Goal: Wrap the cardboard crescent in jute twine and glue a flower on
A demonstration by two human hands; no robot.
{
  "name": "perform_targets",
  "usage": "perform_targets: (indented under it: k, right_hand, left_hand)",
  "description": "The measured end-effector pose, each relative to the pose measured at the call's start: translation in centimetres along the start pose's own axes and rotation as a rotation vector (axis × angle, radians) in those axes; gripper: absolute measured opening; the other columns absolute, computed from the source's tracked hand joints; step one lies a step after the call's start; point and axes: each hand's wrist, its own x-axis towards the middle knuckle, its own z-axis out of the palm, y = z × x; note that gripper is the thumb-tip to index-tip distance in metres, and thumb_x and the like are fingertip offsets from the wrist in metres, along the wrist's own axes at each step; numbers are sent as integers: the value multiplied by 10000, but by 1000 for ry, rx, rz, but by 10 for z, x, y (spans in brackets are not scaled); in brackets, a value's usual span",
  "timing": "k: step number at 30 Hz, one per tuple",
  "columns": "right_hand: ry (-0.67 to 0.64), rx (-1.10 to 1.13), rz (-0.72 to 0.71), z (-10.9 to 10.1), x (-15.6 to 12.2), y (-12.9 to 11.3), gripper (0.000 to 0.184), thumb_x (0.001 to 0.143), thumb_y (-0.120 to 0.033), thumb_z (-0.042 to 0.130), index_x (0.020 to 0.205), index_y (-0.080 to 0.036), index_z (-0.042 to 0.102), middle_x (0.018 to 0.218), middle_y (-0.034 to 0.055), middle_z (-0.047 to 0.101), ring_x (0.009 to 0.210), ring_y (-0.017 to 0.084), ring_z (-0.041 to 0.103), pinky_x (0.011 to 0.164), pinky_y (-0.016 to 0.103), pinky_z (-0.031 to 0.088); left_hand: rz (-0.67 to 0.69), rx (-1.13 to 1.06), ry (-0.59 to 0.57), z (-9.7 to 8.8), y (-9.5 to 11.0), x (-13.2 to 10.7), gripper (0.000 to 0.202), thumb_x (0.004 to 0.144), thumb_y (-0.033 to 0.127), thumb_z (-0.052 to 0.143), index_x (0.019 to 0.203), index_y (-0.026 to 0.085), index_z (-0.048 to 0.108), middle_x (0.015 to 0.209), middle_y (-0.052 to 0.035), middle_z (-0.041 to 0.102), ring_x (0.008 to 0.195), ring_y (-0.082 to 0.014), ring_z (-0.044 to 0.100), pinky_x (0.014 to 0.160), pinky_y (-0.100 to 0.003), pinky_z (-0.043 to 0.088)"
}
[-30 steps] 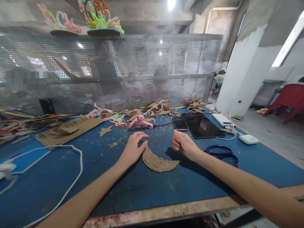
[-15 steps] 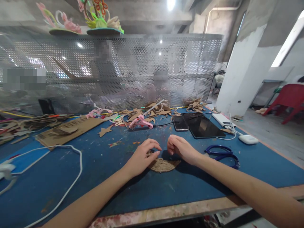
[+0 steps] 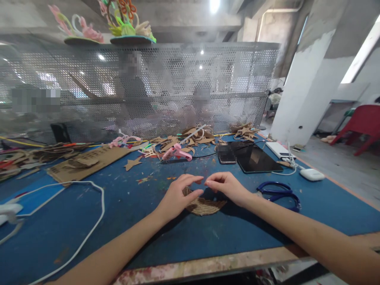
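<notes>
A brown, crescent-shaped piece [image 3: 206, 207] with ridged rows like coiled twine lies on the blue tabletop in front of me. My left hand [image 3: 182, 196] is over its left end, thumb and fingers curved and spread apart; whether it presses on the piece I cannot tell. Just above the right end hovers my right hand [image 3: 227, 188], its thumb and fingertips drawn together. Anything between those fingertips is too small to make out. Blue-handled scissors [image 3: 279, 194] rest beside my right forearm.
Beyond my hands lies a pink glue gun [image 3: 177, 152] with a glue stick in it. A cardboard sheet [image 3: 113, 158], a cardboard star [image 3: 133, 163] and scraps spread behind. A phone [image 3: 227, 154], a black tablet [image 3: 258, 158] and a white cable [image 3: 102, 202] flank the work.
My right hand has turned slightly and its fingers reach further left, toward the left fingertips. The left hand's fingers have straightened a little. The crescent piece stays in place.
</notes>
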Motion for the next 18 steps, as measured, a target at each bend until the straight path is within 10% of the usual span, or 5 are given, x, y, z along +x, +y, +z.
perform_targets:
  k: [18]
  right_hand:
    - [-17,-155,-22,6,-2,3,307,679,-456,720,686,-150,742,547,3,611,487,90,470,462,216,353]
  left_hand:
    - [-62,79,46,1,8,0,111,801,288,669,709,246,715,773,-21,700,814,-221,579,793,-314,380]
